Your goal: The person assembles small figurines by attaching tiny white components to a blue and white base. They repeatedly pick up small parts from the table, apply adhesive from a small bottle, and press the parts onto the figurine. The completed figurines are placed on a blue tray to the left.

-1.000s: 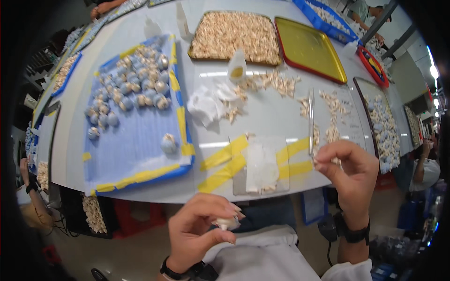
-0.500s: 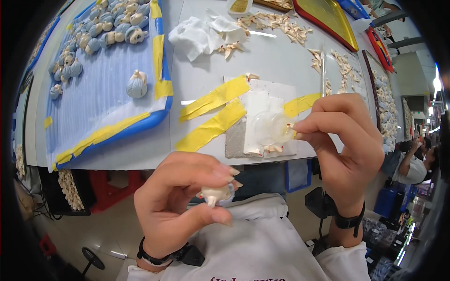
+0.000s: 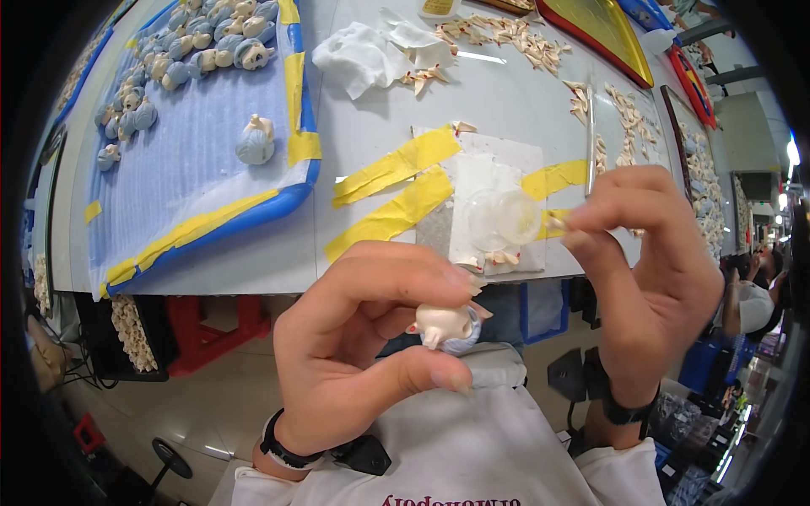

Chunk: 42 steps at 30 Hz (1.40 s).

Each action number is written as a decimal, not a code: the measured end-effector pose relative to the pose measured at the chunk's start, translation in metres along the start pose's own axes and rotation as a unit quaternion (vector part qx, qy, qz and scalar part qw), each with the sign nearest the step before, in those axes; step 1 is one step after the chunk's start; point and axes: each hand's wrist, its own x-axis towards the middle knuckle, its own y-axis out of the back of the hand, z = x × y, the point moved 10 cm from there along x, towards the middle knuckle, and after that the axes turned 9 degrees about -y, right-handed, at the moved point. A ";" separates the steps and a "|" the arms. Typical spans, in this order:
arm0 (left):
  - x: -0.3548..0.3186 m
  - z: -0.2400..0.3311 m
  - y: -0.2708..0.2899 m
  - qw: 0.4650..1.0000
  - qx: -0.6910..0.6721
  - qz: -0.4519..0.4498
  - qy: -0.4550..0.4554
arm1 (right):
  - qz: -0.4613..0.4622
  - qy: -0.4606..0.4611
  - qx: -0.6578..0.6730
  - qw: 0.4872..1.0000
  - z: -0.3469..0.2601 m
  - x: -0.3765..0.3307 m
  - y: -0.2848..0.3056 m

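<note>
My left hand (image 3: 354,325), closed, holds a small cream and pale-blue figurine (image 3: 445,325) between thumb and fingers, just in front of the table edge. A tiny cream piece (image 3: 553,222) is pinched by the thumb and forefinger of my right hand (image 3: 654,270). Close by, to its left, a clear round cup (image 3: 516,218) stands on a white-covered board (image 3: 464,190). A few cream pieces with red tips (image 3: 504,257) lie at the board's near edge. Strips of yellow tape (image 3: 396,166) run from the board to the table.
At the left, a blue-rimmed tray (image 3: 291,200) bears several cream and blue figurines (image 3: 177,46). Crumpled white cloth (image 3: 359,59) lies farther back, next to scattered cream pieces (image 3: 515,38). A thin metal rod (image 3: 591,135) rests at the right, before a yellow tray with a red rim (image 3: 595,34).
My left hand has moved right and a little upward with the figurine. My right hand, still pinching the tiny piece, has drawn slightly right, away from the clear cup.
</note>
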 end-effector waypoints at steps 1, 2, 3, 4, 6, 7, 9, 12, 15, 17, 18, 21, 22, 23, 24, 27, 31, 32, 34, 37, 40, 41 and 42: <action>0.000 -0.002 -0.002 1.000 -0.004 0.013 0.025 | 0.005 -0.022 0.051 0.998 0.003 -0.004 0.003; -0.001 -0.003 -0.003 0.998 -0.008 0.026 0.049 | 0.003 -0.060 0.109 0.992 0.004 -0.010 0.003; -0.002 -0.004 -0.004 0.997 -0.009 0.035 0.071 | -0.010 -0.075 0.141 0.987 0.004 -0.014 -0.001; -0.002 -0.006 -0.004 0.996 -0.008 0.042 0.080 | -0.021 -0.091 0.174 0.980 0.004 -0.018 -0.005; -0.004 -0.006 -0.004 0.995 -0.002 0.054 0.087 | -0.045 -0.095 0.190 0.976 0.001 -0.024 -0.013; -0.005 -0.005 -0.005 0.995 0.001 0.051 0.083 | -0.046 -0.105 0.201 0.973 0.000 -0.026 -0.016; -0.005 -0.004 -0.007 0.997 0.006 0.039 0.070 | -0.037 -0.132 0.228 0.964 0.003 -0.031 -0.022; -0.007 -0.001 -0.007 0.999 0.030 0.013 0.033 | -0.024 -0.105 0.187 0.977 0.000 -0.033 -0.020; -0.008 0.002 -0.005 0.998 0.065 -0.020 0.000 | -0.009 -0.044 0.104 0.994 -0.013 -0.032 -0.014; -0.008 0.006 -0.007 0.995 0.092 -0.032 -0.013 | -0.001 -0.020 0.076 0.997 -0.017 -0.031 -0.010; -0.009 0.007 -0.007 0.994 0.108 -0.030 -0.017 | 0.001 -0.014 0.077 0.997 -0.016 -0.031 -0.010; -0.009 0.010 -0.011 0.989 0.139 -0.040 -0.027 | -0.024 -0.010 0.074 0.997 -0.014 -0.031 -0.010; -0.008 0.012 -0.014 0.988 0.147 -0.046 -0.031 | -0.043 -0.018 0.085 0.995 -0.012 -0.030 -0.009; -0.007 0.019 -0.017 0.981 0.179 -0.055 -0.057 | -0.062 -0.028 0.096 0.993 -0.011 -0.030 -0.009; -0.004 0.024 -0.021 0.973 0.206 -0.065 -0.087 | -0.086 -0.044 0.114 0.989 -0.007 -0.030 -0.008; -0.001 0.040 -0.044 0.932 0.282 -0.107 -0.203 | -0.099 -0.167 0.258 0.946 0.011 -0.039 -0.009; -0.008 0.037 -0.077 0.842 0.407 -0.207 -0.286 | -0.160 -0.213 0.251 0.931 0.023 -0.046 -0.012; -0.009 0.037 -0.080 0.815 0.444 -0.226 -0.295 | -0.155 -0.207 0.196 0.946 0.029 -0.044 -0.001; 0.000 0.060 -0.055 0.794 0.511 -0.164 -0.286 | 0.013 -0.299 0.215 0.930 0.069 -0.049 0.064; 0.023 0.081 0.018 0.749 0.620 -0.008 -0.233 | 0.197 -0.304 -0.056 0.930 0.135 -0.060 0.194; 0.050 0.086 0.037 0.684 0.702 -0.032 -0.196 | 0.087 -0.311 -0.242 0.915 0.192 -0.076 0.229; 0.055 0.087 0.036 0.655 0.730 -0.055 -0.188 | 0.077 -0.279 -0.292 0.912 0.191 -0.072 0.227; 0.059 0.085 0.037 0.638 0.745 -0.069 -0.183 | 0.066 -0.249 -0.342 0.904 0.190 -0.071 0.224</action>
